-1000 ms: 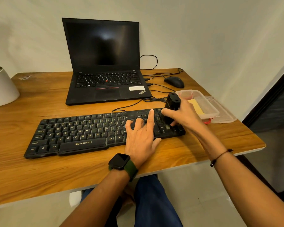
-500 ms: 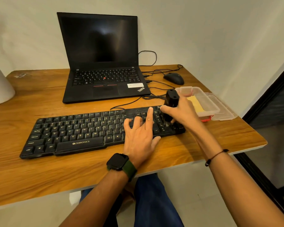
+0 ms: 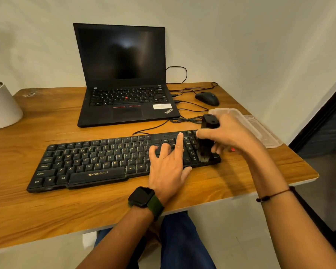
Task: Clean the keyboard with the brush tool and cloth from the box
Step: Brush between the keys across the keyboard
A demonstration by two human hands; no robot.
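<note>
1. The right hand point(image 3: 229, 135), at the right of the frame, is forming the grip: its fingers and thumb are curling closely around the black body of the brush tool point(image 3: 207, 140), so the grip is nearly closed on it. The brush tool is standing almost upright, bristles down, and the pale bristle tips are touching the keys at the right end of the keyboard point(image 3: 109, 162). I judge it is held this way so that the bristles are reaching into the gaps between the keys.

2. The left hand point(image 3: 167, 164) is lying on the keyboard just left of the brush tool, holding nothing. Its fingers are spread and mostly straight, pressing on the keys, with one finger reaching toward the top row. It is probably steadying the keyboard so that it is not sliding under the strokes.

3. The keyboard is lying across the middle of the counter point(image 3: 47, 121), near its front edge.

4. The clear box point(image 3: 239, 115) is sitting behind the right hand, at the right edge of the counter, with its lid point(image 3: 268, 136) beside it. The cloth is not visible at this moment; the hand is covering most of the box.

5. A laptop point(image 3: 124, 74) is standing open at the upper middle, and a mouse point(image 3: 207, 98) is lying to its right.
</note>
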